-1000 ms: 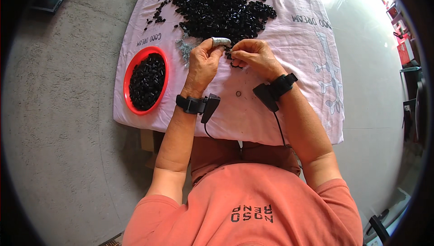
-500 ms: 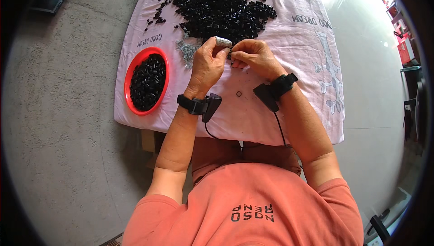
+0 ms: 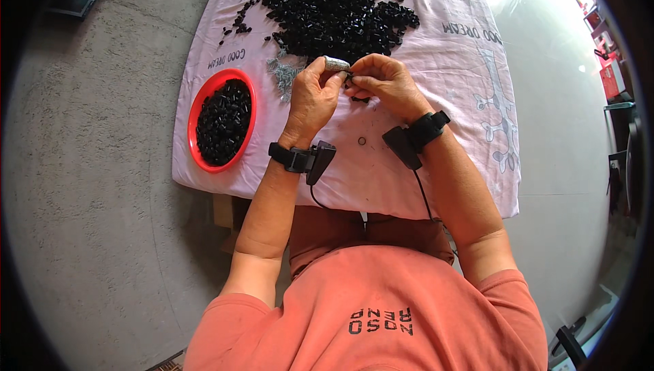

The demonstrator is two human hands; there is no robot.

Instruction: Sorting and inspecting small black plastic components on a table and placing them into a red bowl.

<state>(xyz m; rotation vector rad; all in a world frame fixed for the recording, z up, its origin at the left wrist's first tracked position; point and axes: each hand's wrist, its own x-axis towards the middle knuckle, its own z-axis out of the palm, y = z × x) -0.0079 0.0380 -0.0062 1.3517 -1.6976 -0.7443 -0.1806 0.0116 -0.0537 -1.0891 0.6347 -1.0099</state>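
Both hands meet above the cloth, just below a large heap of small black plastic pieces (image 3: 327, 10). My left hand (image 3: 312, 102) is closed in a pinch; a silver-grey sleeve or wrapping (image 3: 336, 64) covers its index fingertip. My right hand (image 3: 388, 85) is pinched too, its fingertips almost touching the left ones. Between them shows a small black piece (image 3: 349, 78), partly hidden by the fingers. A few more black pieces lie under the right fingers. Left of my left hand lies a small pile of thin grey bits (image 3: 285, 74), too fine to make out.
A red bowl (image 3: 193, 146) full of black pieces stands at the table's left. A small dark ring (image 3: 362, 141) lies on the pink cloth (image 3: 340, 173) between my forearms. Black strapped devices (image 3: 300, 158) with cables sit on both wrists. Several stray pieces lie left of the heap.
My right fingers have shifted slightly and curled closer around the small black piece. My left hand keeps its pinch in nearly the same place.
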